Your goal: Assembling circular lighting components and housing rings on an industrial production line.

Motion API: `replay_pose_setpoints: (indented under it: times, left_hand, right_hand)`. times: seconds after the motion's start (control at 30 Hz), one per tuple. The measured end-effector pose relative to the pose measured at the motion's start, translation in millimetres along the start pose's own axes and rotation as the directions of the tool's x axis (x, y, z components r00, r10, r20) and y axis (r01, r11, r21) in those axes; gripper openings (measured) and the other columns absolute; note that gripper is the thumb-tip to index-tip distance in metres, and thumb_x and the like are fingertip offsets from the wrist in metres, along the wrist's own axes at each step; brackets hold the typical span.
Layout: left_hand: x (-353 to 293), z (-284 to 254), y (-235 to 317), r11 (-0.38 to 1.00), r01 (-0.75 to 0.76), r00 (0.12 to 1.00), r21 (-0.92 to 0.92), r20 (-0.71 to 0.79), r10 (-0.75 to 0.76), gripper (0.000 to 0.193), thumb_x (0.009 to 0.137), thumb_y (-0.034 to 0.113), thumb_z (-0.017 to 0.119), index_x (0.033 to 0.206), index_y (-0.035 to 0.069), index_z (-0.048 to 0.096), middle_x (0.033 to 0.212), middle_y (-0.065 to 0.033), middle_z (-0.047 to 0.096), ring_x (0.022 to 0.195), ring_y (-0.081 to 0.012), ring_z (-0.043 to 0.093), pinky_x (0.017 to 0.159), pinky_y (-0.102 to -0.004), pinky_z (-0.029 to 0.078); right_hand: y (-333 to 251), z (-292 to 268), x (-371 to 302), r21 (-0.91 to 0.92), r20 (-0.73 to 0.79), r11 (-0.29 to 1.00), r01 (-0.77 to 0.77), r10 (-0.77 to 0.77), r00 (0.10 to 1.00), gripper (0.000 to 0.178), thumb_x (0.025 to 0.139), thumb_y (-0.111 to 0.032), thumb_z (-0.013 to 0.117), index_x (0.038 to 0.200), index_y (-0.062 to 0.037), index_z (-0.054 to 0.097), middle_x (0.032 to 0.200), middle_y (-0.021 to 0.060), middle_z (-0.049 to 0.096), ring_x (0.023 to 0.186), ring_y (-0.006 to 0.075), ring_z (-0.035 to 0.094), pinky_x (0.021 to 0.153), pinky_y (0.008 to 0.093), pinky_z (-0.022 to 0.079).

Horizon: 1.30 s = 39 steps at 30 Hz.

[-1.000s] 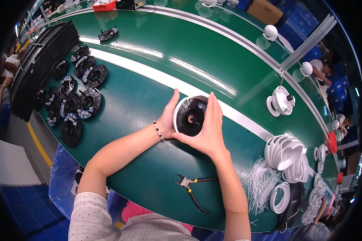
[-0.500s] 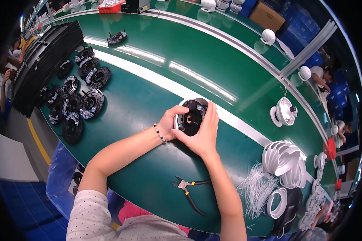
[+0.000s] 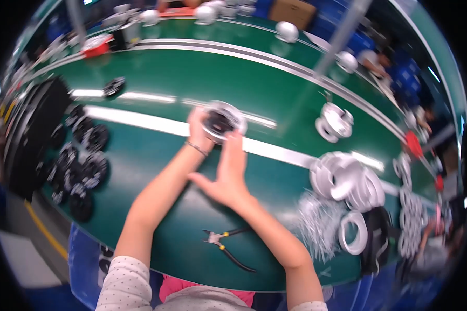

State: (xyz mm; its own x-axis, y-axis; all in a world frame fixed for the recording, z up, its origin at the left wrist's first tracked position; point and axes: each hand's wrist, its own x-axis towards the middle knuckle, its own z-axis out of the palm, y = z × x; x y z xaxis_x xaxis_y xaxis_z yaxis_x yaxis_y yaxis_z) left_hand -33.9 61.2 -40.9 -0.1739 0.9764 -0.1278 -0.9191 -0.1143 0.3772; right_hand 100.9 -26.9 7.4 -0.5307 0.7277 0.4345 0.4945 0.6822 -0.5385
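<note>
Housing (image 3: 221, 122), one, in left fingers (image 3: 197, 117); right fingers (image 3: 234, 144) alongside; pliers (image 3: 214, 237), one.

A green bench (image 3: 150, 140), crossed by a white band (image 3: 140, 120), carries black-handled cutters (image 3: 216, 237), lying splayed. Well left of the cutters cluster blurred black round parts (image 3: 96, 138); beyond the band, farther off and left of them, lies a lone black disc (image 3: 114, 86). To their right lie a tangle of thin white strips (image 3: 319, 225), then a white ring (image 3: 362, 232); farther off and right, nested white rings (image 3: 323, 180) and, beyond the band, a white housing (image 3: 334, 123).
</note>
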Motion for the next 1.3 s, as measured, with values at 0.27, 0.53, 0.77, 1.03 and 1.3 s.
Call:
replay_pose_setpoints:
  times: [0.27, 0.53, 0.77, 1.03, 1.3]
  left_hand:
    - [89, -61, 18, 0.663, -0.423, 0.790, 0.618, -0.106, 0.604, 0.039, 0.081, 0.016, 0.059, 0.114, 0.000, 0.046, 0.110, -0.0084, 0.050, 0.101, -0.0152, 0.046, 0.088, -0.0259, 0.036]
    - [0, -72, 112, 0.151, -0.614, 0.677, 0.775, 0.418, 0.606, 0.031, 0.087, 0.007, 0.042, 0.118, 0.002, 0.046, 0.120, -0.0067, 0.048, 0.112, -0.0154, 0.043, 0.093, -0.0278, 0.034]
    - [-45, -61, 125, 0.154, -0.549, 0.688, 0.822, 0.339, 0.642, 0.031, 0.081, 0.000, 0.045, 0.112, 0.001, 0.050, 0.114, -0.0074, 0.052, 0.107, -0.0147, 0.046, 0.093, -0.0262, 0.032]
    - [-56, -68, 164, -0.125, -0.445, 0.576, 0.887, 0.390, 0.718, 0.030, 0.079, -0.002, 0.047, 0.108, 0.000, 0.052, 0.110, -0.0085, 0.053, 0.104, -0.0155, 0.049, 0.087, -0.0264, 0.038]
    - [23, -115, 221, -0.540, 0.030, 0.452, 0.841, 0.471, 0.758, 0.039, 0.064, 0.009, 0.058, 0.102, 0.003, 0.051, 0.121, -0.0149, 0.039, 0.114, -0.0317, 0.035, 0.089, -0.0406, 0.036]
  right_hand:
    - [-10, -125, -48, -0.318, -0.335, 0.947, 0.042, -0.154, 0.930, 0.022, 0.065, -0.010, 0.067, 0.084, -0.0030, 0.060, 0.075, 0.0083, 0.059, 0.069, 0.0239, 0.056, 0.063, 0.0334, 0.042]
    - [45, -223, -208, -0.655, -0.343, 0.593, -0.468, 0.319, 0.883, 0.044, 0.055, -0.022, 0.074, 0.090, 0.0002, 0.058, 0.100, 0.0148, 0.057, 0.095, 0.0333, 0.050, 0.083, 0.0397, 0.040]
    - [71, -249, -262, -0.516, -0.315, 0.613, -0.598, 0.514, 0.798, 0.017, 0.066, -0.004, 0.065, 0.081, -0.0003, 0.059, 0.089, 0.0147, 0.059, 0.095, 0.0332, 0.051, 0.084, 0.0385, 0.037]
    - [55, -253, -232, -0.417, -0.641, 0.660, -0.624, 0.273, 0.717, 0.020, 0.084, -0.012, 0.049, 0.081, 0.0049, 0.059, 0.072, 0.0137, 0.058, 0.062, 0.0184, 0.053, 0.058, 0.0307, 0.042]
    - [4, -134, -106, -0.573, -0.054, 0.791, 0.214, -0.297, 0.953, 0.012, 0.072, -0.010, 0.062, 0.078, -0.0012, 0.058, 0.072, 0.0120, 0.060, 0.058, 0.0263, 0.056, 0.054, 0.0339, 0.044]
